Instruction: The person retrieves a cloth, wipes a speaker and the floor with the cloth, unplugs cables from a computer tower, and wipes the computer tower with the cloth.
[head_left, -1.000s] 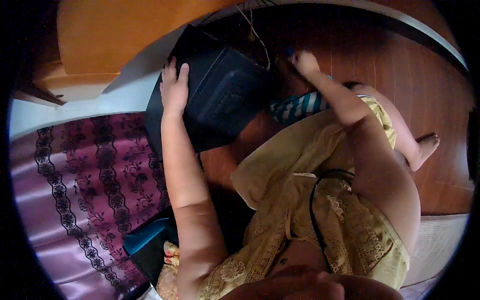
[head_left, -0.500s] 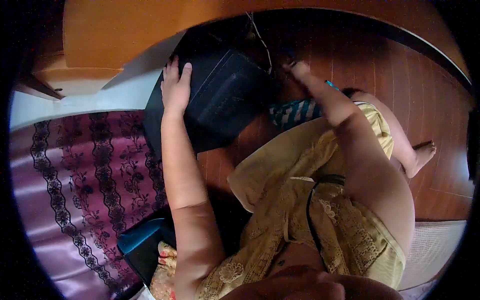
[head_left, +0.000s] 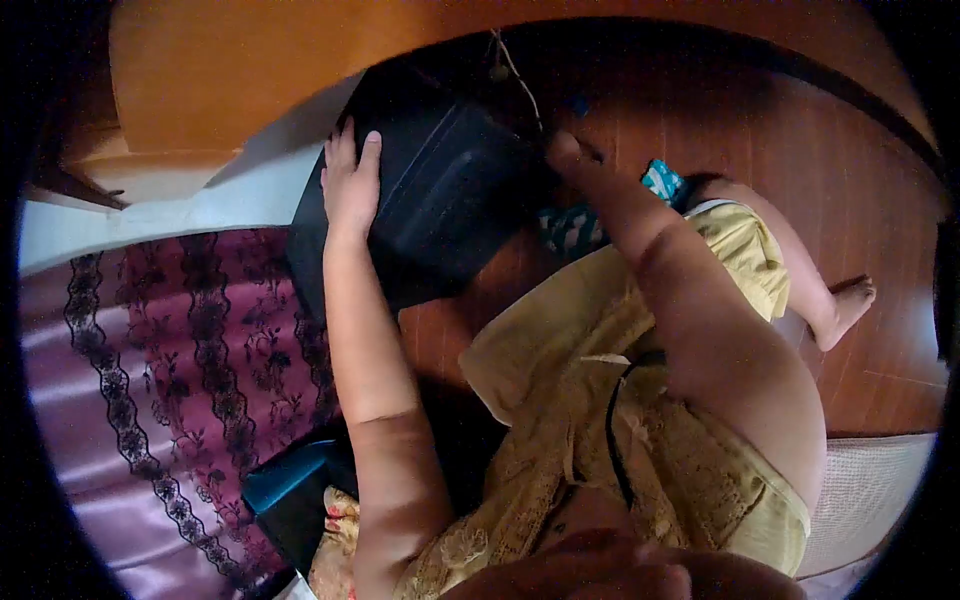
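My left hand (head_left: 352, 190) lies flat, fingers stretched, on the upper left side of a large black boxy object (head_left: 445, 215) with ridged panels. This object stands on the wooden floor under an orange-brown table edge. To its right, my right hand (head_left: 572, 155) is low and close to it, in dim light. The fingers of that hand are mostly hidden, so I cannot see whether they hold anything. A thin pale cable (head_left: 522, 85) hangs down just beside the right hand. Beneath my right forearm is a teal patterned cloth (head_left: 662, 181).
The wooden tabletop (head_left: 250, 80) curves across the top, above both hands. Purple satin fabric with black lace (head_left: 180, 400) covers the left side. A blue-and-black item (head_left: 295, 480) sits near my left elbow. A bare foot (head_left: 853, 300) rests on the floor (head_left: 740, 130) at right.
My right hand has moved left, closer to the black object and the cable. The left hand stays flat in the same place. More of the teal cloth shows.
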